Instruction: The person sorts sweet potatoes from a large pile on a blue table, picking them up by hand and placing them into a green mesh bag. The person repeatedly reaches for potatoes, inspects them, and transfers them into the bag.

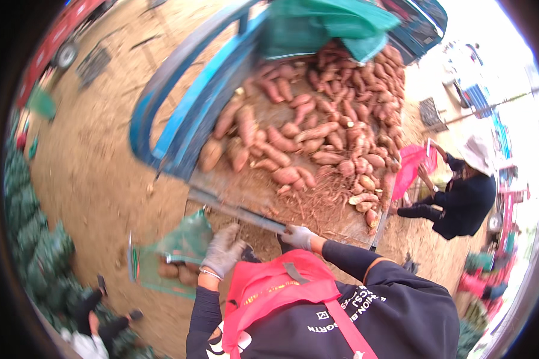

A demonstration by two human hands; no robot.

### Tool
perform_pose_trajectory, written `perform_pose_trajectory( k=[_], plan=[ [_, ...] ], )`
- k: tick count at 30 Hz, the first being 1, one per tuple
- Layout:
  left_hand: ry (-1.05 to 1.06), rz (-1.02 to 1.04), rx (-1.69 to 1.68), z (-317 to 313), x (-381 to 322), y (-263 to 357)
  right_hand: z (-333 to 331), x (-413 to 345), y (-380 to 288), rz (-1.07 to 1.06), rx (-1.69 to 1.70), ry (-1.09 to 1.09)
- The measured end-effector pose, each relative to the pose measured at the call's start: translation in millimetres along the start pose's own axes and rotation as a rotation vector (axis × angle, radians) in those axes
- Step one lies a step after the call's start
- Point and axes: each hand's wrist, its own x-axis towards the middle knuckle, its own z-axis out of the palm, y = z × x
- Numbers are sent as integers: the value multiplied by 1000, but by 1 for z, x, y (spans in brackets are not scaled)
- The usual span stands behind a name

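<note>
My left hand [224, 250], in a light grey work glove, is beside a green mesh bag [186, 240]; its fingers are apart and I see nothing in them. The bag has sweet potatoes [178, 273] in its lower part and sits near the ground. My right hand [298, 237], gloved too, is at the metal edge [256, 216] of a blue truck bed; its fingertips are partly hidden, so a grip cannot be made out. On the bed lies a big heap of reddish sweet potatoes [319, 130], with thin roots [312, 197] scattered near the edge.
A blue side rail [184, 98] curves along the bed's left. Green mesh netting [328, 27] covers the far end. At right, another person [465, 193] in a white hat holds a pink bag [408, 170]. Full green sacks [49, 251] line the left, near another person's legs [87, 309].
</note>
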Motion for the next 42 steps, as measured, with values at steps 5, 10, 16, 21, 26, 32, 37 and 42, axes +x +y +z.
perform_pose_trajectory(
  k=[5,10,16,21,26,32,37,42],
  plan=[
    [-6,570,534,21,215,148,-41,-26,83,114,273,-21],
    [552,649,1161,-30,430,162,-116,-2,88,-53,507,135],
    [148,-124,1141,-30,539,166,-349,99,129,-256,425,721],
    [196,-138,1241,-34,531,175,-583,208,163,-155,-15,1160],
    [206,-86,1240,-22,540,165,-735,271,163,23,-442,1249],
    [222,-124,1231,-22,534,171,-672,314,179,-199,-65,1023],
    [233,-149,1277,-23,540,173,-478,276,151,-357,-190,638],
    [215,-85,1328,-33,532,162,-502,287,141,-412,145,1067]
  ],
)
